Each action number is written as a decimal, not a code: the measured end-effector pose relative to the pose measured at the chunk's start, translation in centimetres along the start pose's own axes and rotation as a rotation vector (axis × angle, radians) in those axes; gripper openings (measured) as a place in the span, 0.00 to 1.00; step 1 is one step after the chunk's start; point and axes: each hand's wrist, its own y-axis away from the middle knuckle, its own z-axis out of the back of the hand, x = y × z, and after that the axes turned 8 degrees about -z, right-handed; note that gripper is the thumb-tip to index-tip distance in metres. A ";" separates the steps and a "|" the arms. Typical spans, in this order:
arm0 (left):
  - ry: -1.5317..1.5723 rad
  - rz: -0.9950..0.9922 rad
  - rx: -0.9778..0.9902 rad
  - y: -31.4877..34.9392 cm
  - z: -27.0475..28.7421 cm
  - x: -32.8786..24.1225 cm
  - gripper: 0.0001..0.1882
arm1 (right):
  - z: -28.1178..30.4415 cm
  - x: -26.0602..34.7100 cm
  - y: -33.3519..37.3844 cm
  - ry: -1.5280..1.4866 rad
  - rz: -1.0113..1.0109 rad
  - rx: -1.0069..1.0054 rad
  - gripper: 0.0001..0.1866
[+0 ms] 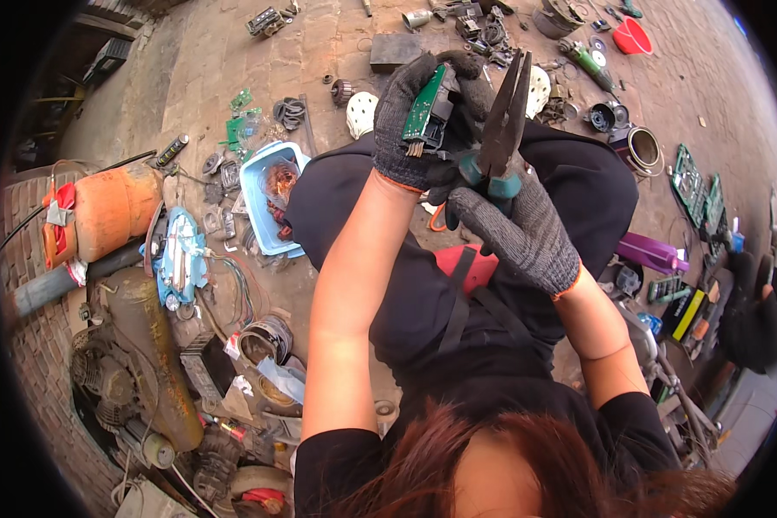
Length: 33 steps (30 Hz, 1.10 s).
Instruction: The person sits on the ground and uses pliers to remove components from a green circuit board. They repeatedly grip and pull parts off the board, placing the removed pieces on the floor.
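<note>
Left grip (393,129) pinches circuit board (423,110), long axis steep, far end leaning right. Right of it, right grip (531,237) clasps pliers (501,142), nose pointing forward.

Dusty tan paving (207,60), its brick-like joints showing, spreads ahead of the right-hand grip (531,237) and to both sides under even, pale light. Well to the grip's left, weathered brickwork (39,371) runs in courses; farther ahead on that side, a recess (60,65) sits in shadow.
</note>
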 end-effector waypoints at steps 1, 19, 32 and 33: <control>0.034 0.000 -0.010 0.2 -0.2 0.0 0.17 | -0.1 -0.1 0.2 0.003 0.018 0.006 0.16; -0.071 0.037 0.223 0.4 0.8 -1.9 0.14 | 1.4 -0.8 5.2 0.036 -0.404 0.463 0.15; -0.095 0.020 0.245 1.4 2.4 -2.6 0.10 | 3.4 2.3 3.9 -0.105 -0.807 0.643 0.19; -0.095 0.070 0.237 1.3 2.0 -2.6 0.10 | 3.4 2.4 3.9 -0.126 -0.816 0.639 0.19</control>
